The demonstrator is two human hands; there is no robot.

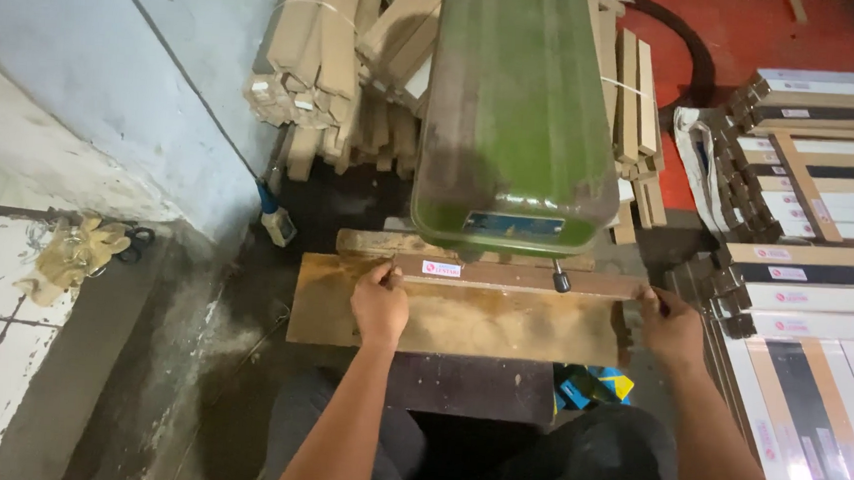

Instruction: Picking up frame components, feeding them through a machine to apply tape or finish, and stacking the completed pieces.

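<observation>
I grip one wooden strip (518,277) with left hand (381,304) and right hand (669,326) at its ends, against one green machine (517,108); table edge (344,338) near.

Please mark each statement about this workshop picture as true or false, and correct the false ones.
1. Both hands hold one long brown wooden strip lying across the work board. True: left hand near its left end, right hand at its right end.
2. The machine body above the strip is red. False: it is green and worn.
3. Bundles of pale wooden pieces lie behind the machine. True.
4. The stacked strips are on the person's left. False: they are on the right.
5. Cloth gloves lie on the left ledge. True.
</observation>
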